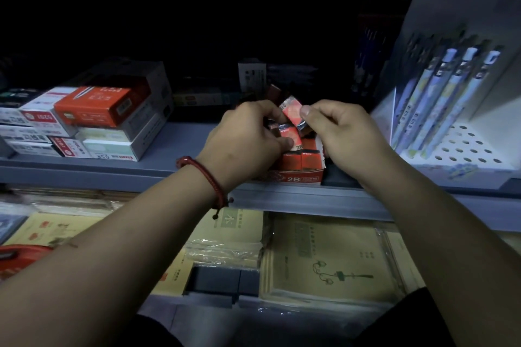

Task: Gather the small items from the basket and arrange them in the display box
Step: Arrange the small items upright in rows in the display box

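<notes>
A small red display box (298, 177) marked 2B stands on the grey shelf, with red wrapped erasers (303, 159) packed inside. My left hand (242, 138), with a red bracelet on the wrist, is closed on several wrapped erasers (290, 136) just above the box. My right hand (344, 132) pinches one red wrapped eraser (293, 115) between thumb and forefinger, held above the box next to the left hand. A red basket rim (19, 255) shows at the lower left edge.
Stacked red and white stationery boxes (93, 118) stand on the shelf (169, 169) to the left. A white pen display (456, 110) with blue pens stands on the right. Wrapped notebooks (324, 259) lie on the lower shelf. The back of the shelf is dark.
</notes>
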Motion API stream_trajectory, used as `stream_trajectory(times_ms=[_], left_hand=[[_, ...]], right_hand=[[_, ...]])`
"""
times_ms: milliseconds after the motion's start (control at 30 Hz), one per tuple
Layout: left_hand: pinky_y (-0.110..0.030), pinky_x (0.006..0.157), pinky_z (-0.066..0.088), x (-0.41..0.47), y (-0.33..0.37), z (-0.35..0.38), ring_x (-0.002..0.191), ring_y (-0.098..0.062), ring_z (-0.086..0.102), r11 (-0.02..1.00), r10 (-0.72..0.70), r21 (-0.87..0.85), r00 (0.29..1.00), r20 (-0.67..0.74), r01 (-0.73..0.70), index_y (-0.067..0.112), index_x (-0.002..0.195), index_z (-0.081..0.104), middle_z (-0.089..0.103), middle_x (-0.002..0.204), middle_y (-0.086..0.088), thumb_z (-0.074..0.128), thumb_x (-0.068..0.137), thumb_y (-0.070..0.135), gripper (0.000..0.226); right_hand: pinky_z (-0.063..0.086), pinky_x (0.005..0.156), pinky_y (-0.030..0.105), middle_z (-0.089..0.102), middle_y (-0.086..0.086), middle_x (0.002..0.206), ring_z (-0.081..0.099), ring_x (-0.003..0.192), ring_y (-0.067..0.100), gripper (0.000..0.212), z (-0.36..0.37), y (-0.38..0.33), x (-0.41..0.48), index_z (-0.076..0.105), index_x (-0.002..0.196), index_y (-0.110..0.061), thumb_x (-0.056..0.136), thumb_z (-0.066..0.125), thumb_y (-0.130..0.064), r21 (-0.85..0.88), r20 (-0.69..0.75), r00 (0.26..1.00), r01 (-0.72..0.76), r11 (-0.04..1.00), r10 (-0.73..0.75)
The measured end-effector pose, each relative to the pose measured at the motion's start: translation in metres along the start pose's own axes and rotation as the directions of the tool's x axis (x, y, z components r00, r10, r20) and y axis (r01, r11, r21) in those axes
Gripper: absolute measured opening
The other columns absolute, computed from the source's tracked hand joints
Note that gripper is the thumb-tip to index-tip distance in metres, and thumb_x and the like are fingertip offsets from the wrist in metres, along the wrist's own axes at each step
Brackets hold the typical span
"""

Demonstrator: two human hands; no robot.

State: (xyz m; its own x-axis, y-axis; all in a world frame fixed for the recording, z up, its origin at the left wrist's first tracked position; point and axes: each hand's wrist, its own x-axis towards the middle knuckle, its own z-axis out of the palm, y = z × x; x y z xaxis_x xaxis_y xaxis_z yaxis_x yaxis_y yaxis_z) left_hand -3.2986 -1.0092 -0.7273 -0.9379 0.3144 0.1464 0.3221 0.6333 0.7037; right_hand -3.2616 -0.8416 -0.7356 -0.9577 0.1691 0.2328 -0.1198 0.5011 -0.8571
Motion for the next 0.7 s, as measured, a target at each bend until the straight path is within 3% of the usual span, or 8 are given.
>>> stream_trajectory(times_ms=[67, 133, 267, 367, 467, 567, 700], left_hand=[[-0.042, 0.081, 0.060, 0.0012, -0.0021, -0.0026, 0.084, -0.010, 0.071, 1.000, 0.008, 0.006, 1.000, 0.015, -0.008, 0.034, 0.098, 0.069, 0.074, 0.077, 0.010, 0.080, 0.080, 0.038, 0.021], [-0.040, 0.082, 0.060, 0.0007, -0.0039, -0.0034, 0.084, -0.006, 0.070, 0.999, 0.042, 0.031, 0.999, 0.016, -0.043, 0.033, 0.101, 0.070, 0.074, 0.079, 0.013, 0.078, 0.082, 0.039, 0.021], [-0.037, 0.085, 0.058, -0.0014, -0.0044, -0.0032, 0.088, -0.003, 0.066, 0.979, 0.148, 0.136, 0.988, 0.041, -0.152, 0.034, 0.110, 0.072, 0.072, 0.086, 0.016, 0.069, 0.089, 0.045, 0.024], [-0.036, 0.080, 0.057, -0.0014, -0.0050, -0.0018, 0.086, -0.009, 0.066, 0.944, 0.212, 0.243, 0.974, 0.076, -0.224, 0.035, 0.103, 0.075, 0.073, 0.088, 0.012, 0.055, 0.091, 0.051, 0.029], [-0.039, 0.076, 0.056, -0.0007, -0.0051, 0.0007, 0.078, -0.014, 0.067, 0.931, 0.200, 0.290, 0.975, 0.100, -0.220, 0.030, 0.087, 0.077, 0.074, 0.081, 0.007, 0.045, 0.086, 0.054, 0.040], [-0.039, 0.081, 0.056, 0.0002, -0.0050, 0.0020, 0.089, -0.015, 0.066, 0.947, 0.146, 0.279, 0.987, 0.066, -0.159, 0.033, 0.089, 0.078, 0.075, 0.088, 0.009, 0.056, 0.091, 0.054, 0.031], [-0.039, 0.083, 0.057, 0.0005, -0.0050, 0.0039, 0.097, -0.011, 0.066, 0.988, 0.068, 0.144, 0.997, -0.038, -0.062, 0.036, 0.091, 0.077, 0.074, 0.094, 0.013, 0.074, 0.083, 0.054, 0.020]], right_hand=[[0.053, 0.069, 0.035, 0.072, -0.002, 0.074, 0.066, 0.068, 0.011, 0.027, -0.0007, 0.0003, -0.0002, 0.073, 0.090, -0.019, 0.102, 0.054, -0.034, -0.026, -0.003, 1.000, 0.007, 1.000, -0.007], [0.054, 0.071, 0.044, 0.070, 0.004, 0.072, 0.064, 0.067, 0.020, 0.031, -0.0014, 0.0013, -0.0008, 0.072, 0.087, -0.016, 0.102, 0.054, -0.036, -0.048, 0.007, 1.000, -0.001, 0.999, 0.001], [0.053, 0.068, 0.049, 0.062, 0.015, 0.068, 0.056, 0.060, 0.019, 0.036, -0.0016, 0.0013, -0.0021, 0.069, 0.083, -0.013, 0.102, 0.052, -0.038, -0.085, 0.009, 1.000, -0.025, 0.996, 0.025], [0.048, 0.060, 0.037, 0.065, -0.007, 0.064, 0.055, 0.053, 0.005, 0.029, -0.0022, 0.0008, -0.0009, 0.071, 0.089, -0.017, 0.103, 0.052, -0.035, -0.086, -0.007, 1.000, -0.011, 0.996, 0.010], [0.045, 0.055, 0.022, 0.073, -0.011, 0.074, 0.055, 0.047, -0.005, 0.026, -0.0020, 0.0007, -0.0003, 0.072, 0.092, -0.017, 0.103, 0.053, -0.032, -0.055, -0.043, 0.999, -0.017, 0.998, 0.015], [0.044, 0.053, 0.021, 0.071, -0.012, 0.064, 0.056, 0.045, -0.003, 0.031, -0.0023, -0.0018, -0.0011, 0.073, 0.083, -0.015, 0.101, 0.056, -0.033, -0.040, -0.079, 0.996, -0.033, 0.999, 0.029], [0.053, 0.055, 0.036, 0.077, -0.006, 0.074, 0.057, 0.050, 0.019, 0.030, -0.0053, -0.0038, -0.0010, 0.071, 0.081, -0.018, 0.100, 0.056, -0.036, -0.027, -0.052, 0.998, -0.047, 0.999, 0.046]])
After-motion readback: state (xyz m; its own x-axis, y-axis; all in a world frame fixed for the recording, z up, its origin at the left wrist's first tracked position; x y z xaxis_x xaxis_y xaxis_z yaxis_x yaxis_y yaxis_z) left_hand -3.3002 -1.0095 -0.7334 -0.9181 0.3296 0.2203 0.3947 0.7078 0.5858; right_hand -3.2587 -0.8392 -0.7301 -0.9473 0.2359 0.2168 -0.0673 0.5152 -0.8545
